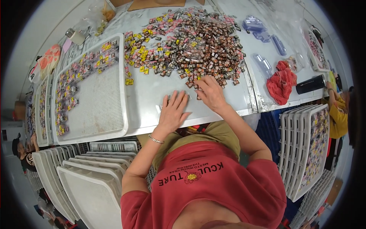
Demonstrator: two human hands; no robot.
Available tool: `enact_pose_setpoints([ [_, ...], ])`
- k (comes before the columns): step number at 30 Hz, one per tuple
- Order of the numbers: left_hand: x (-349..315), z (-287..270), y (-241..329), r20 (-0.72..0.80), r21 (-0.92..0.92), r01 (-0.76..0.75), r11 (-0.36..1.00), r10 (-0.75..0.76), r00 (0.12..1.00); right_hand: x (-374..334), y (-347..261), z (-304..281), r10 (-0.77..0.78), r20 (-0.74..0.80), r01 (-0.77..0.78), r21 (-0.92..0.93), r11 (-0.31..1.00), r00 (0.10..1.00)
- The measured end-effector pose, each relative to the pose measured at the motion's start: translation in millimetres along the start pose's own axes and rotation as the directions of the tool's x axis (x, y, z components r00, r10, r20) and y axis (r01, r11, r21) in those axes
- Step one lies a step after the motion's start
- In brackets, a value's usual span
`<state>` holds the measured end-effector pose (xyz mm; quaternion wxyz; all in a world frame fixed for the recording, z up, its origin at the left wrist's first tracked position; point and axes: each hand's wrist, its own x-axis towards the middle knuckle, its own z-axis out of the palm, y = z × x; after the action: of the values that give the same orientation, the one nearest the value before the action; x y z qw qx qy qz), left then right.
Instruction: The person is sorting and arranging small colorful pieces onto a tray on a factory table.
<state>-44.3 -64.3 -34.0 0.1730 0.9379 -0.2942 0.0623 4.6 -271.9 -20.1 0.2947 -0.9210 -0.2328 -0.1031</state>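
Pile (219,45) of small, squarish printed pieces, in brown, black, pink and yellow, spread over the white worktable (145,89) at upper centre of the frame; yellow ones gathered mostly toward its left side, brown ones toward its right. Right hand (212,95): at the pile's lower edge, centre of frame, fingers bent among the nearest pieces; whether one is pinched cannot be told. Left hand (173,112): just beside it to the left, palm down over bare tabletop, fingers spread and grasping nothing visible; metal bracelet (156,139) at the wrist. Handling, by judgement: each piece very light, probably stiff and smooth, apt to slide on the slick surface or catch under its neighbours; best taken by opposite edges between thumb and forefinger, with mild pressure in case the casing is thin. White mesh tray (103,101), left of frame: similar pieces (85,65) in close groups along its top and left side, bare mesh elsewhere. Right of frame: clear plastic shells (253,24), a crumpled red cloth (281,84), a black cylindrical bottle (310,84) on its side. Lower left: stacked white trays (85,191). Lower right: further trays (301,150), some bearing pieces.
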Motion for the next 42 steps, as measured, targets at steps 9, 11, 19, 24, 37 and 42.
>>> enact_pose_setpoints([
  [9, -5, -10, -26, 0.045, 0.055, 0.025, 0.998, -0.027, 0.999, 69, 41, 30, -0.115, -0.044, 0.084, -0.443, 0.893, 0.992],
  [11, -6, -8, -26, 0.027, 0.059, 0.032, 0.998, -0.034, 0.999, 83, 49, 33, -0.117, -0.052, 0.081, -0.457, 0.886, 0.992],
  [19, -2, -7, -28, 0.002, 0.05, 0.047, 0.998, -0.047, 0.999, 146, 83, -2, 0.151, -0.194, -0.231, -0.508, 0.83, 0.969],
  [24, 1, -10, -27, 0.021, 0.042, 0.036, 0.998, -0.037, 0.999, 165, 54, 32, -0.207, -0.188, 0.167, -0.207, 0.964, 0.96],
  [37, -1, -14, -24, 0.063, 0.013, 0.094, 0.995, -0.095, 0.993, 203, 95, -5, 0.034, -0.162, -0.113, -0.506, 0.855, 0.986],
  [42, 5, -11, -27, 0.073, -0.018, 0.049, 0.999, -0.048, 0.996, 289, 88, 38, -0.251, -0.209, 0.217, -0.173, 0.961, 0.945],
])
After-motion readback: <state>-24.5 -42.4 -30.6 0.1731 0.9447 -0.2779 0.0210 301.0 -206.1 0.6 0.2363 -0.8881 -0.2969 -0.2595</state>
